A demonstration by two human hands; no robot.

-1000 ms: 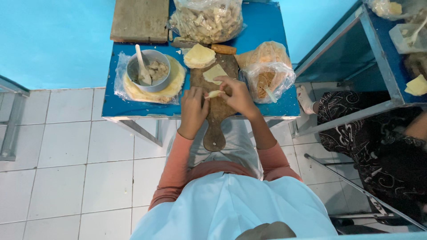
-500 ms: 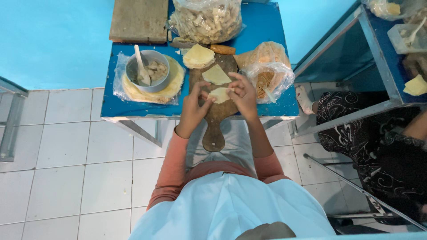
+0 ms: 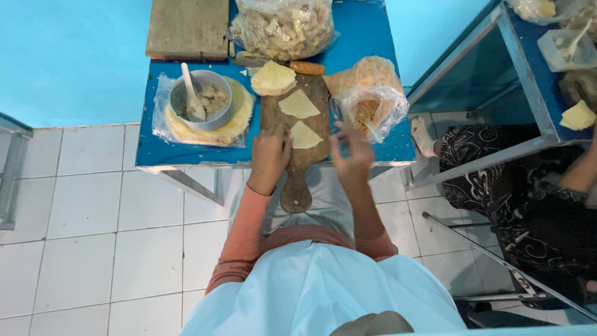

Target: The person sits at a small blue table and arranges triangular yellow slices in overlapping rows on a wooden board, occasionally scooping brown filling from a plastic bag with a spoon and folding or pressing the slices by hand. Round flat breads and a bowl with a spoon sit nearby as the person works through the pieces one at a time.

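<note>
A wooden paddle-shaped board lies on a blue table. Two pale triangular dough wrappers rest on it, the nearer one and the farther one. My left hand rests on the board's left edge beside the nearer wrapper, fingers loosely curled, holding nothing. My right hand hovers just right of the board with its fingers spread, empty. A stack of wrappers sits at the board's far end.
A metal bowl with filling and a white spoon stands on round wrappers in plastic. A clear bag holding a spoon lies right of the board, a big bag of pieces behind. Another person in dark patterned clothing sits at right.
Both hands held a wrapper together over the board; the wrapper now lies flat on the board and the hands have drawn apart to either side.
</note>
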